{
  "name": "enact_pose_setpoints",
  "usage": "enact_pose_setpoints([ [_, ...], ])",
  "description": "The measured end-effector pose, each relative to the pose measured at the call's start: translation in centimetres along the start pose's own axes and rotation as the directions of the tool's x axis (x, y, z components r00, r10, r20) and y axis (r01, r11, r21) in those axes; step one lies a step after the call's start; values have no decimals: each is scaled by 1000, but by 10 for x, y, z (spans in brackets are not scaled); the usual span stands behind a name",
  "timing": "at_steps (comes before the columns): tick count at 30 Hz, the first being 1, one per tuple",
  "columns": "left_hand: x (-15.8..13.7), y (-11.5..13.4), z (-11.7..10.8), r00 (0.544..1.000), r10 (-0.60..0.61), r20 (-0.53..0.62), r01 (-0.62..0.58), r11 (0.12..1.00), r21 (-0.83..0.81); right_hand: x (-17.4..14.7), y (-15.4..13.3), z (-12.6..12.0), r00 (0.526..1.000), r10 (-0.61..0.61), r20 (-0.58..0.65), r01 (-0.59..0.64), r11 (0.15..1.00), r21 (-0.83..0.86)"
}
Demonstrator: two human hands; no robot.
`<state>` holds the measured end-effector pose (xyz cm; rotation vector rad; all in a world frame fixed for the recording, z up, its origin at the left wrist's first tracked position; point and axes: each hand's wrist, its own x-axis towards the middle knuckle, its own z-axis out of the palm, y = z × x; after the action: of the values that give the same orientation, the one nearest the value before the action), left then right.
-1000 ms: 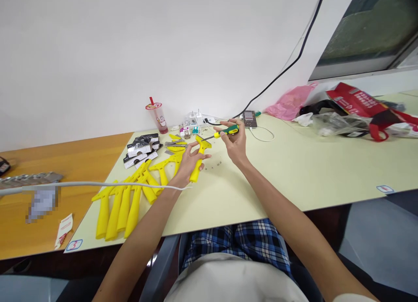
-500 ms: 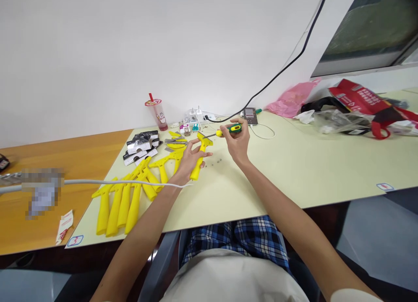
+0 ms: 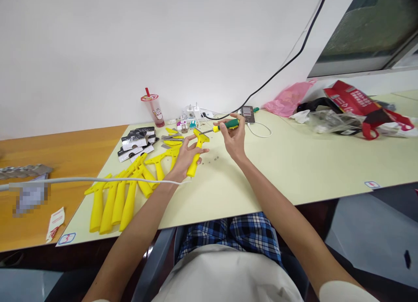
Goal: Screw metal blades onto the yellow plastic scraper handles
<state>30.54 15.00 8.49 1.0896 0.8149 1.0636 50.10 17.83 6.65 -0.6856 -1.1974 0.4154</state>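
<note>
My left hand (image 3: 187,156) is closed around the handle of a yellow T-shaped scraper (image 3: 195,161), held tilted above the table with its head up. My right hand (image 3: 235,138) grips a green and yellow screwdriver (image 3: 231,124) by its handle. The screwdriver's shaft points left and its tip meets the scraper's head; whether it sits in a screw is too small to tell. Several more yellow T-shaped handles (image 3: 123,201) lie to the left of my left hand. Behind it are loose yellow pieces and grey blades (image 3: 172,140). Tiny screws or nuts (image 3: 215,158) are scattered on the table.
Black and white small boxes (image 3: 135,143) are piled at the back left, near a cup with a red straw (image 3: 154,110). Plugs and a power strip (image 3: 192,112) stand by the wall. Bags (image 3: 354,103) lie at right. A white cable (image 3: 107,179) crosses at left.
The view has shifted slightly, so everything sits a little further left. Both hands keep their grips, and the screwdriver stays against the scraper's head.
</note>
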Motion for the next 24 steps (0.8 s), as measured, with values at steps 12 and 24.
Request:
enact_pose_setpoints([
  [12,0,-1,3,998,-56,-6,56,998,-25,-3,-2,2,996,75,-46,-79,993,-92],
  [24,1,-9,6,998,-30,-61,25,996,-82,-1,-3,2,997,-18,-81,12,998,-66],
])
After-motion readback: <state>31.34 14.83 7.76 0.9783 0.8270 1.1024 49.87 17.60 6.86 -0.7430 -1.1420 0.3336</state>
